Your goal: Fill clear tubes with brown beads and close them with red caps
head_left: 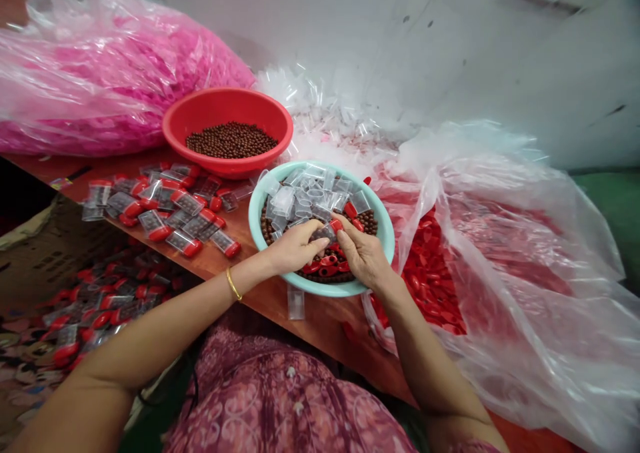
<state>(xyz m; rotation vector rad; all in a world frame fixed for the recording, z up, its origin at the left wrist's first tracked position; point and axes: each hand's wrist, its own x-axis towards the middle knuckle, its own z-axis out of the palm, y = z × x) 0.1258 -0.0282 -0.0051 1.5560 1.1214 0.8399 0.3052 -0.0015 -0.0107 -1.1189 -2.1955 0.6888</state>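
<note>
Over the light blue basin (255, 223) my two hands meet on one small clear plastic container (326, 233) with brown beads inside. My left hand (295, 246) is closed on its clear body. The fingers of my right hand (364, 253) close on the red cap (337, 225) at its other end. Fingers partly hide the join, so how far the cap is on cannot be told. Below them in the basin lie brown beads (370, 223) and loose red caps (330, 263). A heap of clear cases (305, 193) fills the basin's far side.
A red bowl (177, 129) of brown beads stands behind capped containers (187, 203) on the red-brown table (320, 329). More containers (120, 293) lie in a carton below. Plastic bags hold pink pieces (165, 59) at left and red pieces (430, 279) at right. A wall rises behind.
</note>
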